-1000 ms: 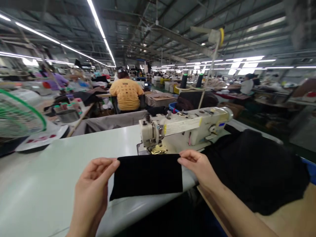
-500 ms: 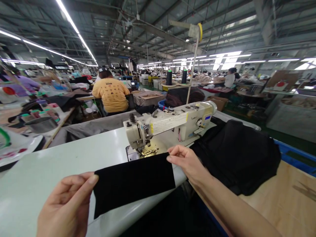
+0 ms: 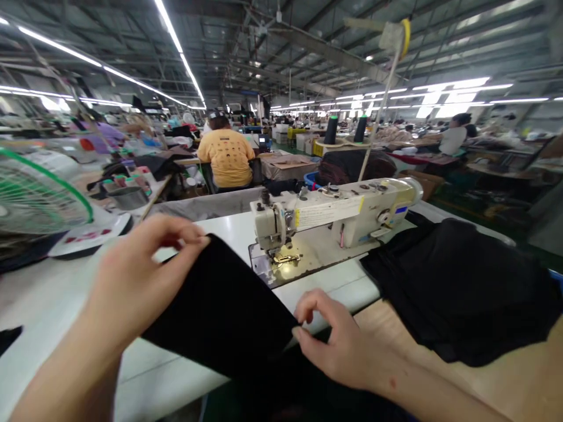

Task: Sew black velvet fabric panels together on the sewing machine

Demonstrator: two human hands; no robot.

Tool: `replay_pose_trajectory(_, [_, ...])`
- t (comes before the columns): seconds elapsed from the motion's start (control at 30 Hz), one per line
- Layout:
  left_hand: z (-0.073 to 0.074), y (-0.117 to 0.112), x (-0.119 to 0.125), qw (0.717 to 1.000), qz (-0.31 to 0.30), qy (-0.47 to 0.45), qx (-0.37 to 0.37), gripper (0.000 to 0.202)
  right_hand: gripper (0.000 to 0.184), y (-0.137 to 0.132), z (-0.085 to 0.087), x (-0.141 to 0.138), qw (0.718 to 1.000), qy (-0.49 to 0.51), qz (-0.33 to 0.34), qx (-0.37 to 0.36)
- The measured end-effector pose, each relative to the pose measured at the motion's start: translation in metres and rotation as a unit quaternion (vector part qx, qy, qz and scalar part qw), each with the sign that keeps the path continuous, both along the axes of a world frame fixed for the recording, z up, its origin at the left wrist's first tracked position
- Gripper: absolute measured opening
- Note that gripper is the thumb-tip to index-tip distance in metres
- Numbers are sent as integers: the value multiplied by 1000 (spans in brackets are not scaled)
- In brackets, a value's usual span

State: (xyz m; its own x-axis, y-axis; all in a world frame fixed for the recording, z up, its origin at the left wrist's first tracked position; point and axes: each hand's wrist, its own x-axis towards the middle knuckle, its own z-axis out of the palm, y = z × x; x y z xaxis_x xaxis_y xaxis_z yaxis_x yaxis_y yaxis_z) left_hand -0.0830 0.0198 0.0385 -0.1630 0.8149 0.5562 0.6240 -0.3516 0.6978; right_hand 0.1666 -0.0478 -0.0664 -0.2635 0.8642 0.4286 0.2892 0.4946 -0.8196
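Note:
I hold a black rectangular piece of cloth [image 3: 224, 310] over the near edge of the white table [image 3: 57, 305]. My left hand [image 3: 141, 275] pinches its upper corner, raised up at the left. My right hand [image 3: 336, 340] pinches its lower right corner, low and close to me. The cloth hangs slanted between the two hands. A cream sewing machine [image 3: 334, 217] stands just beyond, its needle area lit, apart from the cloth.
A heap of black fabric [image 3: 457, 287] lies on the right, partly on a wooden board [image 3: 519, 381]. A green-rimmed fan [image 3: 39, 199] stands at the left. A person in a yellow shirt [image 3: 226, 155] sits ahead, back turned. Thread cones [image 3: 332, 129] stand behind the machine.
My left hand has risen and moved up the table with its corner; my right hand has dropped toward me. The cloth has turned from level to a steep slant.

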Motion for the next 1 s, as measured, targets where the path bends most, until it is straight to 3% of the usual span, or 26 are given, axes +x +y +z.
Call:
replay_pose_trajectory(0.07, [-10,38,4,974,-154,131,-102,4,12,-7,-18,-11,999,-15,36,-33])
replay_pose_trajectory(0.17, [-61,85,18,946,-217,144,-195,14,13,-3,-53,-18,995,-52,42,-76])
replay_pose_trajectory(0.23, [-103,102,29,944,-216,132,-214,16,19,5,-74,-15,993,-101,42,-44])
replay_pose_trajectory(0.3, [-137,108,36,948,-202,116,-217,17,24,13,-88,-9,984,-163,53,38])
replay_pose_trajectory(0.4, [-165,107,38,954,-183,98,-217,19,23,17,-93,0,957,-247,70,138])
replay_pose_trajectory(0.57, [-173,109,36,958,-163,81,-221,18,18,18,-87,2,931,-310,41,190])
replay_pose_trajectory(1.0, [-174,138,51,949,-124,100,-272,19,17,23,-99,-1,945,-252,36,205])
